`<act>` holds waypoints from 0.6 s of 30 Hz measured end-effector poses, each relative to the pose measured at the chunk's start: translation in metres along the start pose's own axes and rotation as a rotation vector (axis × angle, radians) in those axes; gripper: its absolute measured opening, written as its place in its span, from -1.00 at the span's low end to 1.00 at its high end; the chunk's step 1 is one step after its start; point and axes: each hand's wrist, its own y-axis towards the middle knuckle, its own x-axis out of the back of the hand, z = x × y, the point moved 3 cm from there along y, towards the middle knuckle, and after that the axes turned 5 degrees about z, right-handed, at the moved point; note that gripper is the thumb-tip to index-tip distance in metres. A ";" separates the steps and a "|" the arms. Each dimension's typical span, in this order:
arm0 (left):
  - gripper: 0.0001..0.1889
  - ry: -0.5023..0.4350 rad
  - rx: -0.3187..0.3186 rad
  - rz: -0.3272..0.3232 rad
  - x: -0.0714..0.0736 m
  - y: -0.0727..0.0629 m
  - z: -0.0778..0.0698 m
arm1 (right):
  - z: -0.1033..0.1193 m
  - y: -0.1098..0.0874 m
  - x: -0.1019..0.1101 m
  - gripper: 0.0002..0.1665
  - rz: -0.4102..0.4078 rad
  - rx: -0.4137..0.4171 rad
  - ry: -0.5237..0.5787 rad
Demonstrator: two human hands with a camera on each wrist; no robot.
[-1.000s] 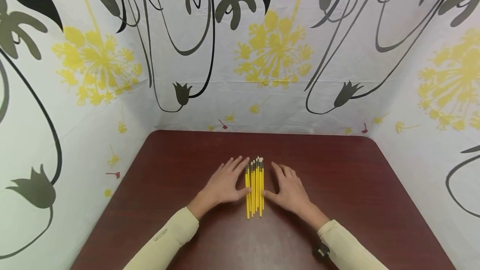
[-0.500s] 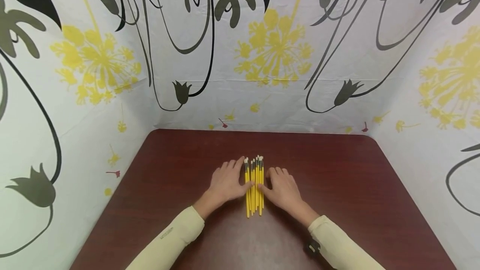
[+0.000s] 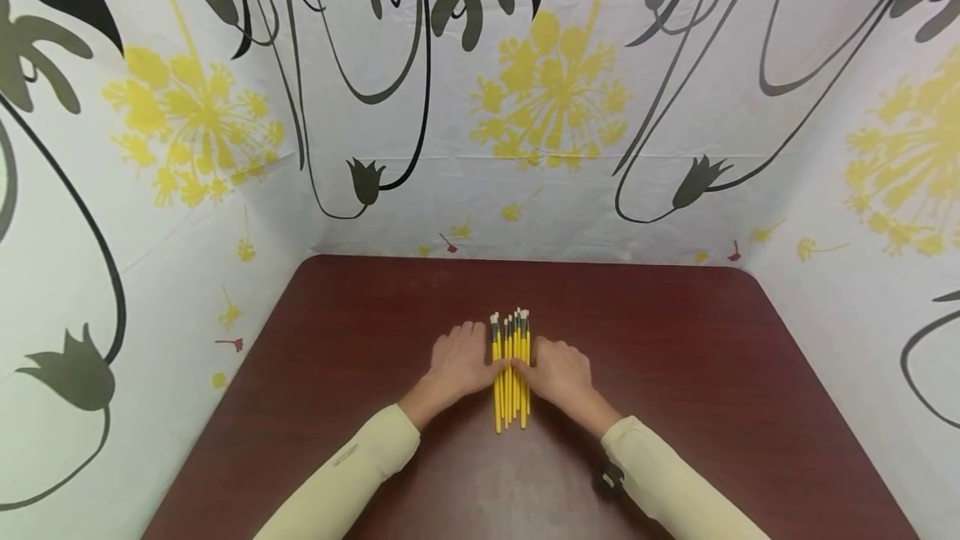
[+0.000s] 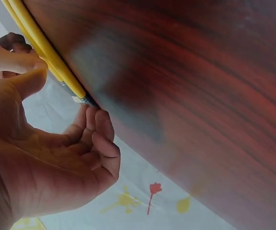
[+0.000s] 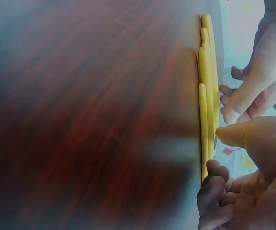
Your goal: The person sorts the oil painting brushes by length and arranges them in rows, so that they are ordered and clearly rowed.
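Observation:
Several paintbrushes (image 3: 512,402) with yellow handles, dark ferrules and pale bristles lie side by side on the table, bristle ends pointing away from the person. From the left, the left hand (image 3: 461,359) grips the bunch, its thumb across the handles and its curled fingers at the outer edge. The right hand (image 3: 561,369) does the same from the right, and the two thumbs nearly meet on top. In the left wrist view, the left fingertips (image 4: 91,112) are right at a ferrule. The right wrist view shows the rounded handle ends (image 5: 204,52) at uneven lengths.
The dark red-brown table (image 3: 375,298) has rounded far corners. A white sheet (image 3: 442,132) with grey, black and yellow flower prints hangs behind it and along both sides. A dark band (image 3: 609,482) is at the right wrist, below the pale sleeve.
Both hands have closed inward on the paintbrushes. The spread fingers have curled in at the sides, and the thumbs have come closer together over the handles. The brushes lie in nearly the same place.

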 end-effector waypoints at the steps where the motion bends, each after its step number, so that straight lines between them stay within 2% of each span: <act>1: -0.23 -0.001 0.002 0.011 0.000 0.001 -0.001 | 0.000 0.001 0.000 -0.40 0.005 -0.004 -0.006; 5: -0.28 0.000 0.004 0.059 -0.001 0.002 -0.002 | -0.001 0.004 -0.002 -0.40 0.031 -0.003 -0.011; 10: -0.53 -0.019 -0.014 0.097 -0.003 0.002 -0.003 | -0.002 0.005 -0.005 -0.44 0.073 -0.007 -0.018; 18: -0.47 -0.007 -0.033 0.112 -0.004 0.001 -0.005 | -0.004 0.004 -0.008 -0.50 0.094 -0.019 -0.031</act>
